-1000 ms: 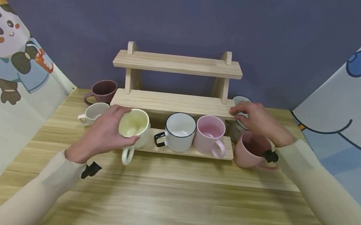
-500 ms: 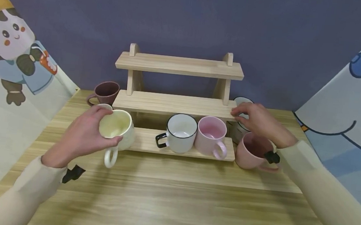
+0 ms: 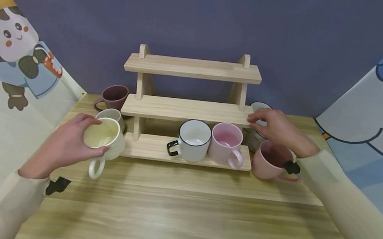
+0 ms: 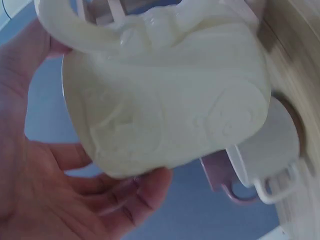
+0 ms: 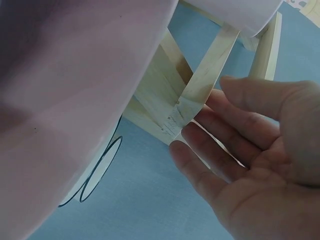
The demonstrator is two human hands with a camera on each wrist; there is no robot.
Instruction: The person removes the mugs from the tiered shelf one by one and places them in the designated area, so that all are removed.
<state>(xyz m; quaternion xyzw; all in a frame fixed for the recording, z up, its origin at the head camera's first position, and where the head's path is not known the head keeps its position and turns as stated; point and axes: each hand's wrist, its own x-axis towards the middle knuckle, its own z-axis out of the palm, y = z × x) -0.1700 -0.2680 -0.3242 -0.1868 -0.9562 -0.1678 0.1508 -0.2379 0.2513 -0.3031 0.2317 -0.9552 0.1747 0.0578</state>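
My left hand (image 3: 68,142) grips a cream mug (image 3: 115,147) with a pale yellow inside, thumb on the near side and fingers round the far side. The mug is held tilted at the rack's left, its handle pointing toward me; raised relief shows on the mug's wall (image 4: 170,110) in the left wrist view. At the other end, my right hand (image 3: 277,128) touches the right end of the wooden rack's middle shelf (image 3: 185,109) with fairly straight fingers. On the bottom shelf stand a white mug (image 3: 194,144) with black rim and handle and a pink mug (image 3: 225,146).
Left of the rack stand a dark maroon mug (image 3: 115,96) and a small white cup (image 3: 111,115), partly hidden. A rose mug (image 3: 267,163) and a dark-rimmed mug (image 3: 256,141) stand at the right, under my right forearm and hand. The top shelf (image 3: 193,69) rises behind.
My left hand has carried the cream mug leftward off the bottom shelf's left end and slightly toward me. The right hand keeps its place at the rack's end.
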